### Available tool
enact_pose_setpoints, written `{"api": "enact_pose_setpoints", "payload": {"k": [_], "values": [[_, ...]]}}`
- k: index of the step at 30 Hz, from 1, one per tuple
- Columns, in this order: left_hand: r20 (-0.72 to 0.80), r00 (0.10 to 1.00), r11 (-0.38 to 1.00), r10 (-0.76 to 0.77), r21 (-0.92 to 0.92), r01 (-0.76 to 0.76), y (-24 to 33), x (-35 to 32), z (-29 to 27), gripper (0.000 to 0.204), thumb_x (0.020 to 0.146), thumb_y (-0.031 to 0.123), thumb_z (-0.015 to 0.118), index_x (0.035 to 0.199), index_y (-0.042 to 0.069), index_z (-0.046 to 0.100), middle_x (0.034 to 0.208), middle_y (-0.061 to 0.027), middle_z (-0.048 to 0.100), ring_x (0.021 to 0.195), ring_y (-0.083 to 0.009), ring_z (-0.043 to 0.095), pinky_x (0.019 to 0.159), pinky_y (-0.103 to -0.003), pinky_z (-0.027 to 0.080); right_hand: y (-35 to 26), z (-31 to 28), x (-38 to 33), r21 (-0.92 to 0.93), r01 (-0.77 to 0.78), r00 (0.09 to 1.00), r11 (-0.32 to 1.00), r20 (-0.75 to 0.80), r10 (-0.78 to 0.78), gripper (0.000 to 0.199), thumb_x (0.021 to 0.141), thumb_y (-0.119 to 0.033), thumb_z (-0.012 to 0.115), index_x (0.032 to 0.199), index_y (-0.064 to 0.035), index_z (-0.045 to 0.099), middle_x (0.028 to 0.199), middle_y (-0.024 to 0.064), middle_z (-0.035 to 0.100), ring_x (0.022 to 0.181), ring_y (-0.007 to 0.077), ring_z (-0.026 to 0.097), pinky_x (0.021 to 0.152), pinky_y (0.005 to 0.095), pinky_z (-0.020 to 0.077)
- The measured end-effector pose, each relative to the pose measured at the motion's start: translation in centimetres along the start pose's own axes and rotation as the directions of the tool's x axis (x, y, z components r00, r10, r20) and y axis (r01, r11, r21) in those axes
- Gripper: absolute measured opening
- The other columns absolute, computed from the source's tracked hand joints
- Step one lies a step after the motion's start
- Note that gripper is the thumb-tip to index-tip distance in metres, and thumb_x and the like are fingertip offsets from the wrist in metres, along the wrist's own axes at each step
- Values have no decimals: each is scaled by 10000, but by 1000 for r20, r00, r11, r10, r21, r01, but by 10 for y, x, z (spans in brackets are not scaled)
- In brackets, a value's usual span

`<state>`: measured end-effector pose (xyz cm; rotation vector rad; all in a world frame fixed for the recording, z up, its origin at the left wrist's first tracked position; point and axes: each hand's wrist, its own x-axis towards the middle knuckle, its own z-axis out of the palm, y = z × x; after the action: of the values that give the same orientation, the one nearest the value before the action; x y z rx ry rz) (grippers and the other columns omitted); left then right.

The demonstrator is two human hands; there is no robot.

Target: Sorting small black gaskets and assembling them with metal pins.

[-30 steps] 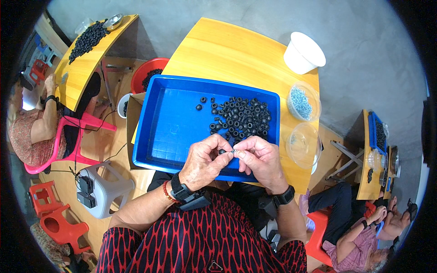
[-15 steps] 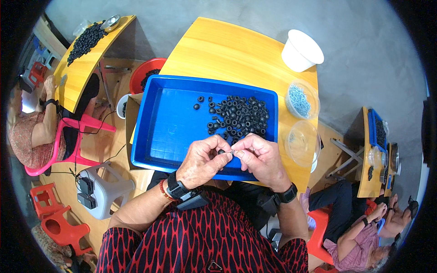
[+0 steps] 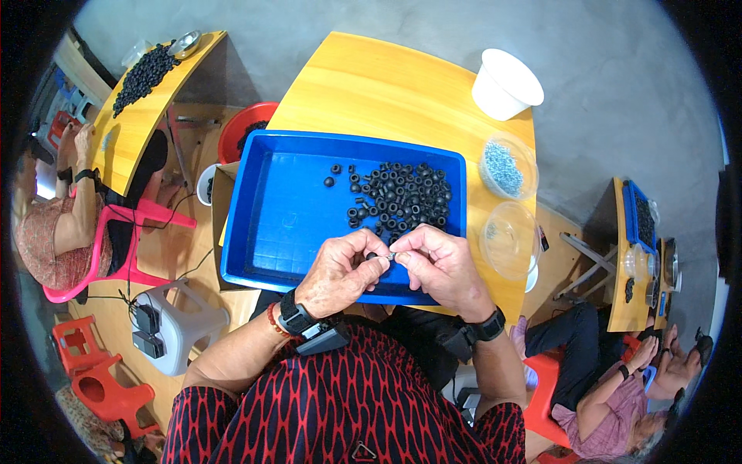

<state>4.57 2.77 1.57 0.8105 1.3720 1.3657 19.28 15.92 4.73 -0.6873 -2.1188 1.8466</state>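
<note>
My left hand (image 3: 340, 271) pinches a small round black piece (image 3: 372, 256) between thumb and fingers. Right beside it, fingertips nearly touching, my right hand (image 3: 440, 269) is closed in a pinch on a tiny silvery piece (image 3: 391, 256) held against the black one. Fingers cover most of both parts. Both hands are above the near edge of a blue tray (image 3: 259, 209). Just beyond them, a heap of small black rounded pieces with holes (image 3: 410, 193) lies in the tray's right half, and a few stray ones sit to its left.
On the yellow table (image 3: 371, 85), a clear bowl holds light blue bits (image 3: 502, 168); nearer stands another clear bowl (image 3: 510, 241). A white tub (image 3: 506, 87) is at the far right corner. Left of the tray are a red basin (image 3: 232, 139) and grey stool (image 3: 182, 309). Co-workers sit on both sides.
My hands stay pinched together with the pieces, barely shifting. The whole view slides slightly. At the left, a co-worker's hands have risen a little from the table.
</note>
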Motion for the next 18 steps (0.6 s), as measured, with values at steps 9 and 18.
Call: {"api": "enact_pose_setpoints", "payload": {"k": [9, 18], "values": [[-38, 999, 999, 32, -31, -33, 2, 0, 1, 62, 915, 34, 642, 944, 14, 591, 802, -21, 609, 637, -72, 577, 571, -226, 504, 2, 4, -3, 92, -78, 996, 993, -37, 82, 102, 944, -56, 600, 1005, 4, 655, 770, 7, 647, 583, 43, 574, 488, 206, 466], [-86, 991, 992, 107, 78, -100, -2, -4, 1, 70, 917, 40, 641, 933, 26, 574, 779, -1, 607, 635, -49, 557, 553, -210, 467, -4, 12, -8, 98, -68, 996, 993, -47, 73, 108, 933, -50, 609, 1012, 7, 655, 787, 29, 667, 581, 48, 601, 481, 207, 494]]}}
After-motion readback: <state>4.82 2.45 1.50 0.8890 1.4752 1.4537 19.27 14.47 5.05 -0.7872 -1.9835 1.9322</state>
